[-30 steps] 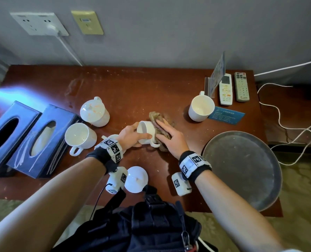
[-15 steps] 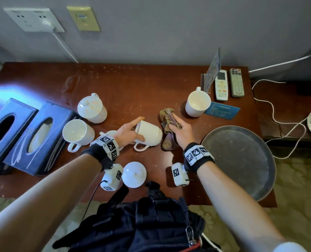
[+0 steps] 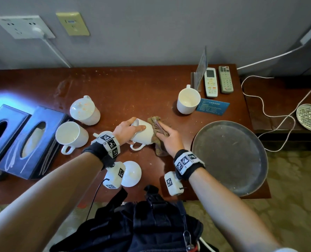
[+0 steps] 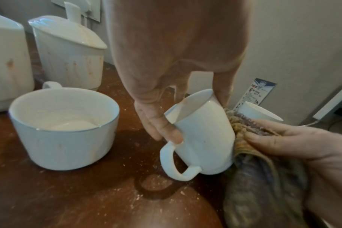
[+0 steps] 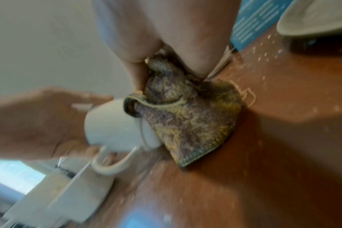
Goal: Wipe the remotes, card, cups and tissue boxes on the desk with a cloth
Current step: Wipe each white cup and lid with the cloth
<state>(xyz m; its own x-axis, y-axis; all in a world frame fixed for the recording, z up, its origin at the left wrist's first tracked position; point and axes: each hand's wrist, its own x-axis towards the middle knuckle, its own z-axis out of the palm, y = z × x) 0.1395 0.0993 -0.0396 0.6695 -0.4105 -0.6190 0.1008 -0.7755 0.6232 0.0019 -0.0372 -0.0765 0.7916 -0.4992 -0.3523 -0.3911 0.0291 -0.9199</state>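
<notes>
At the centre of the head view, the left hand [image 3: 126, 130] grips a tilted, smooth white ceramic cup [image 3: 142, 133], handle [image 4: 174, 163] downward. Just right of it, the right hand [image 3: 166, 137] presses a crumpled, nubbly brown-purple cloth [image 3: 158, 130] against the cup's base, fingers laid over the cloth.

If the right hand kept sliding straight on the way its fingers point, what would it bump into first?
The right hand presses the cloth against the tilted cup held by the left hand. Its fingers point up-left toward the far edge of the desk, so it probably meets cloth and cup at once; beyond looks free.
</notes>
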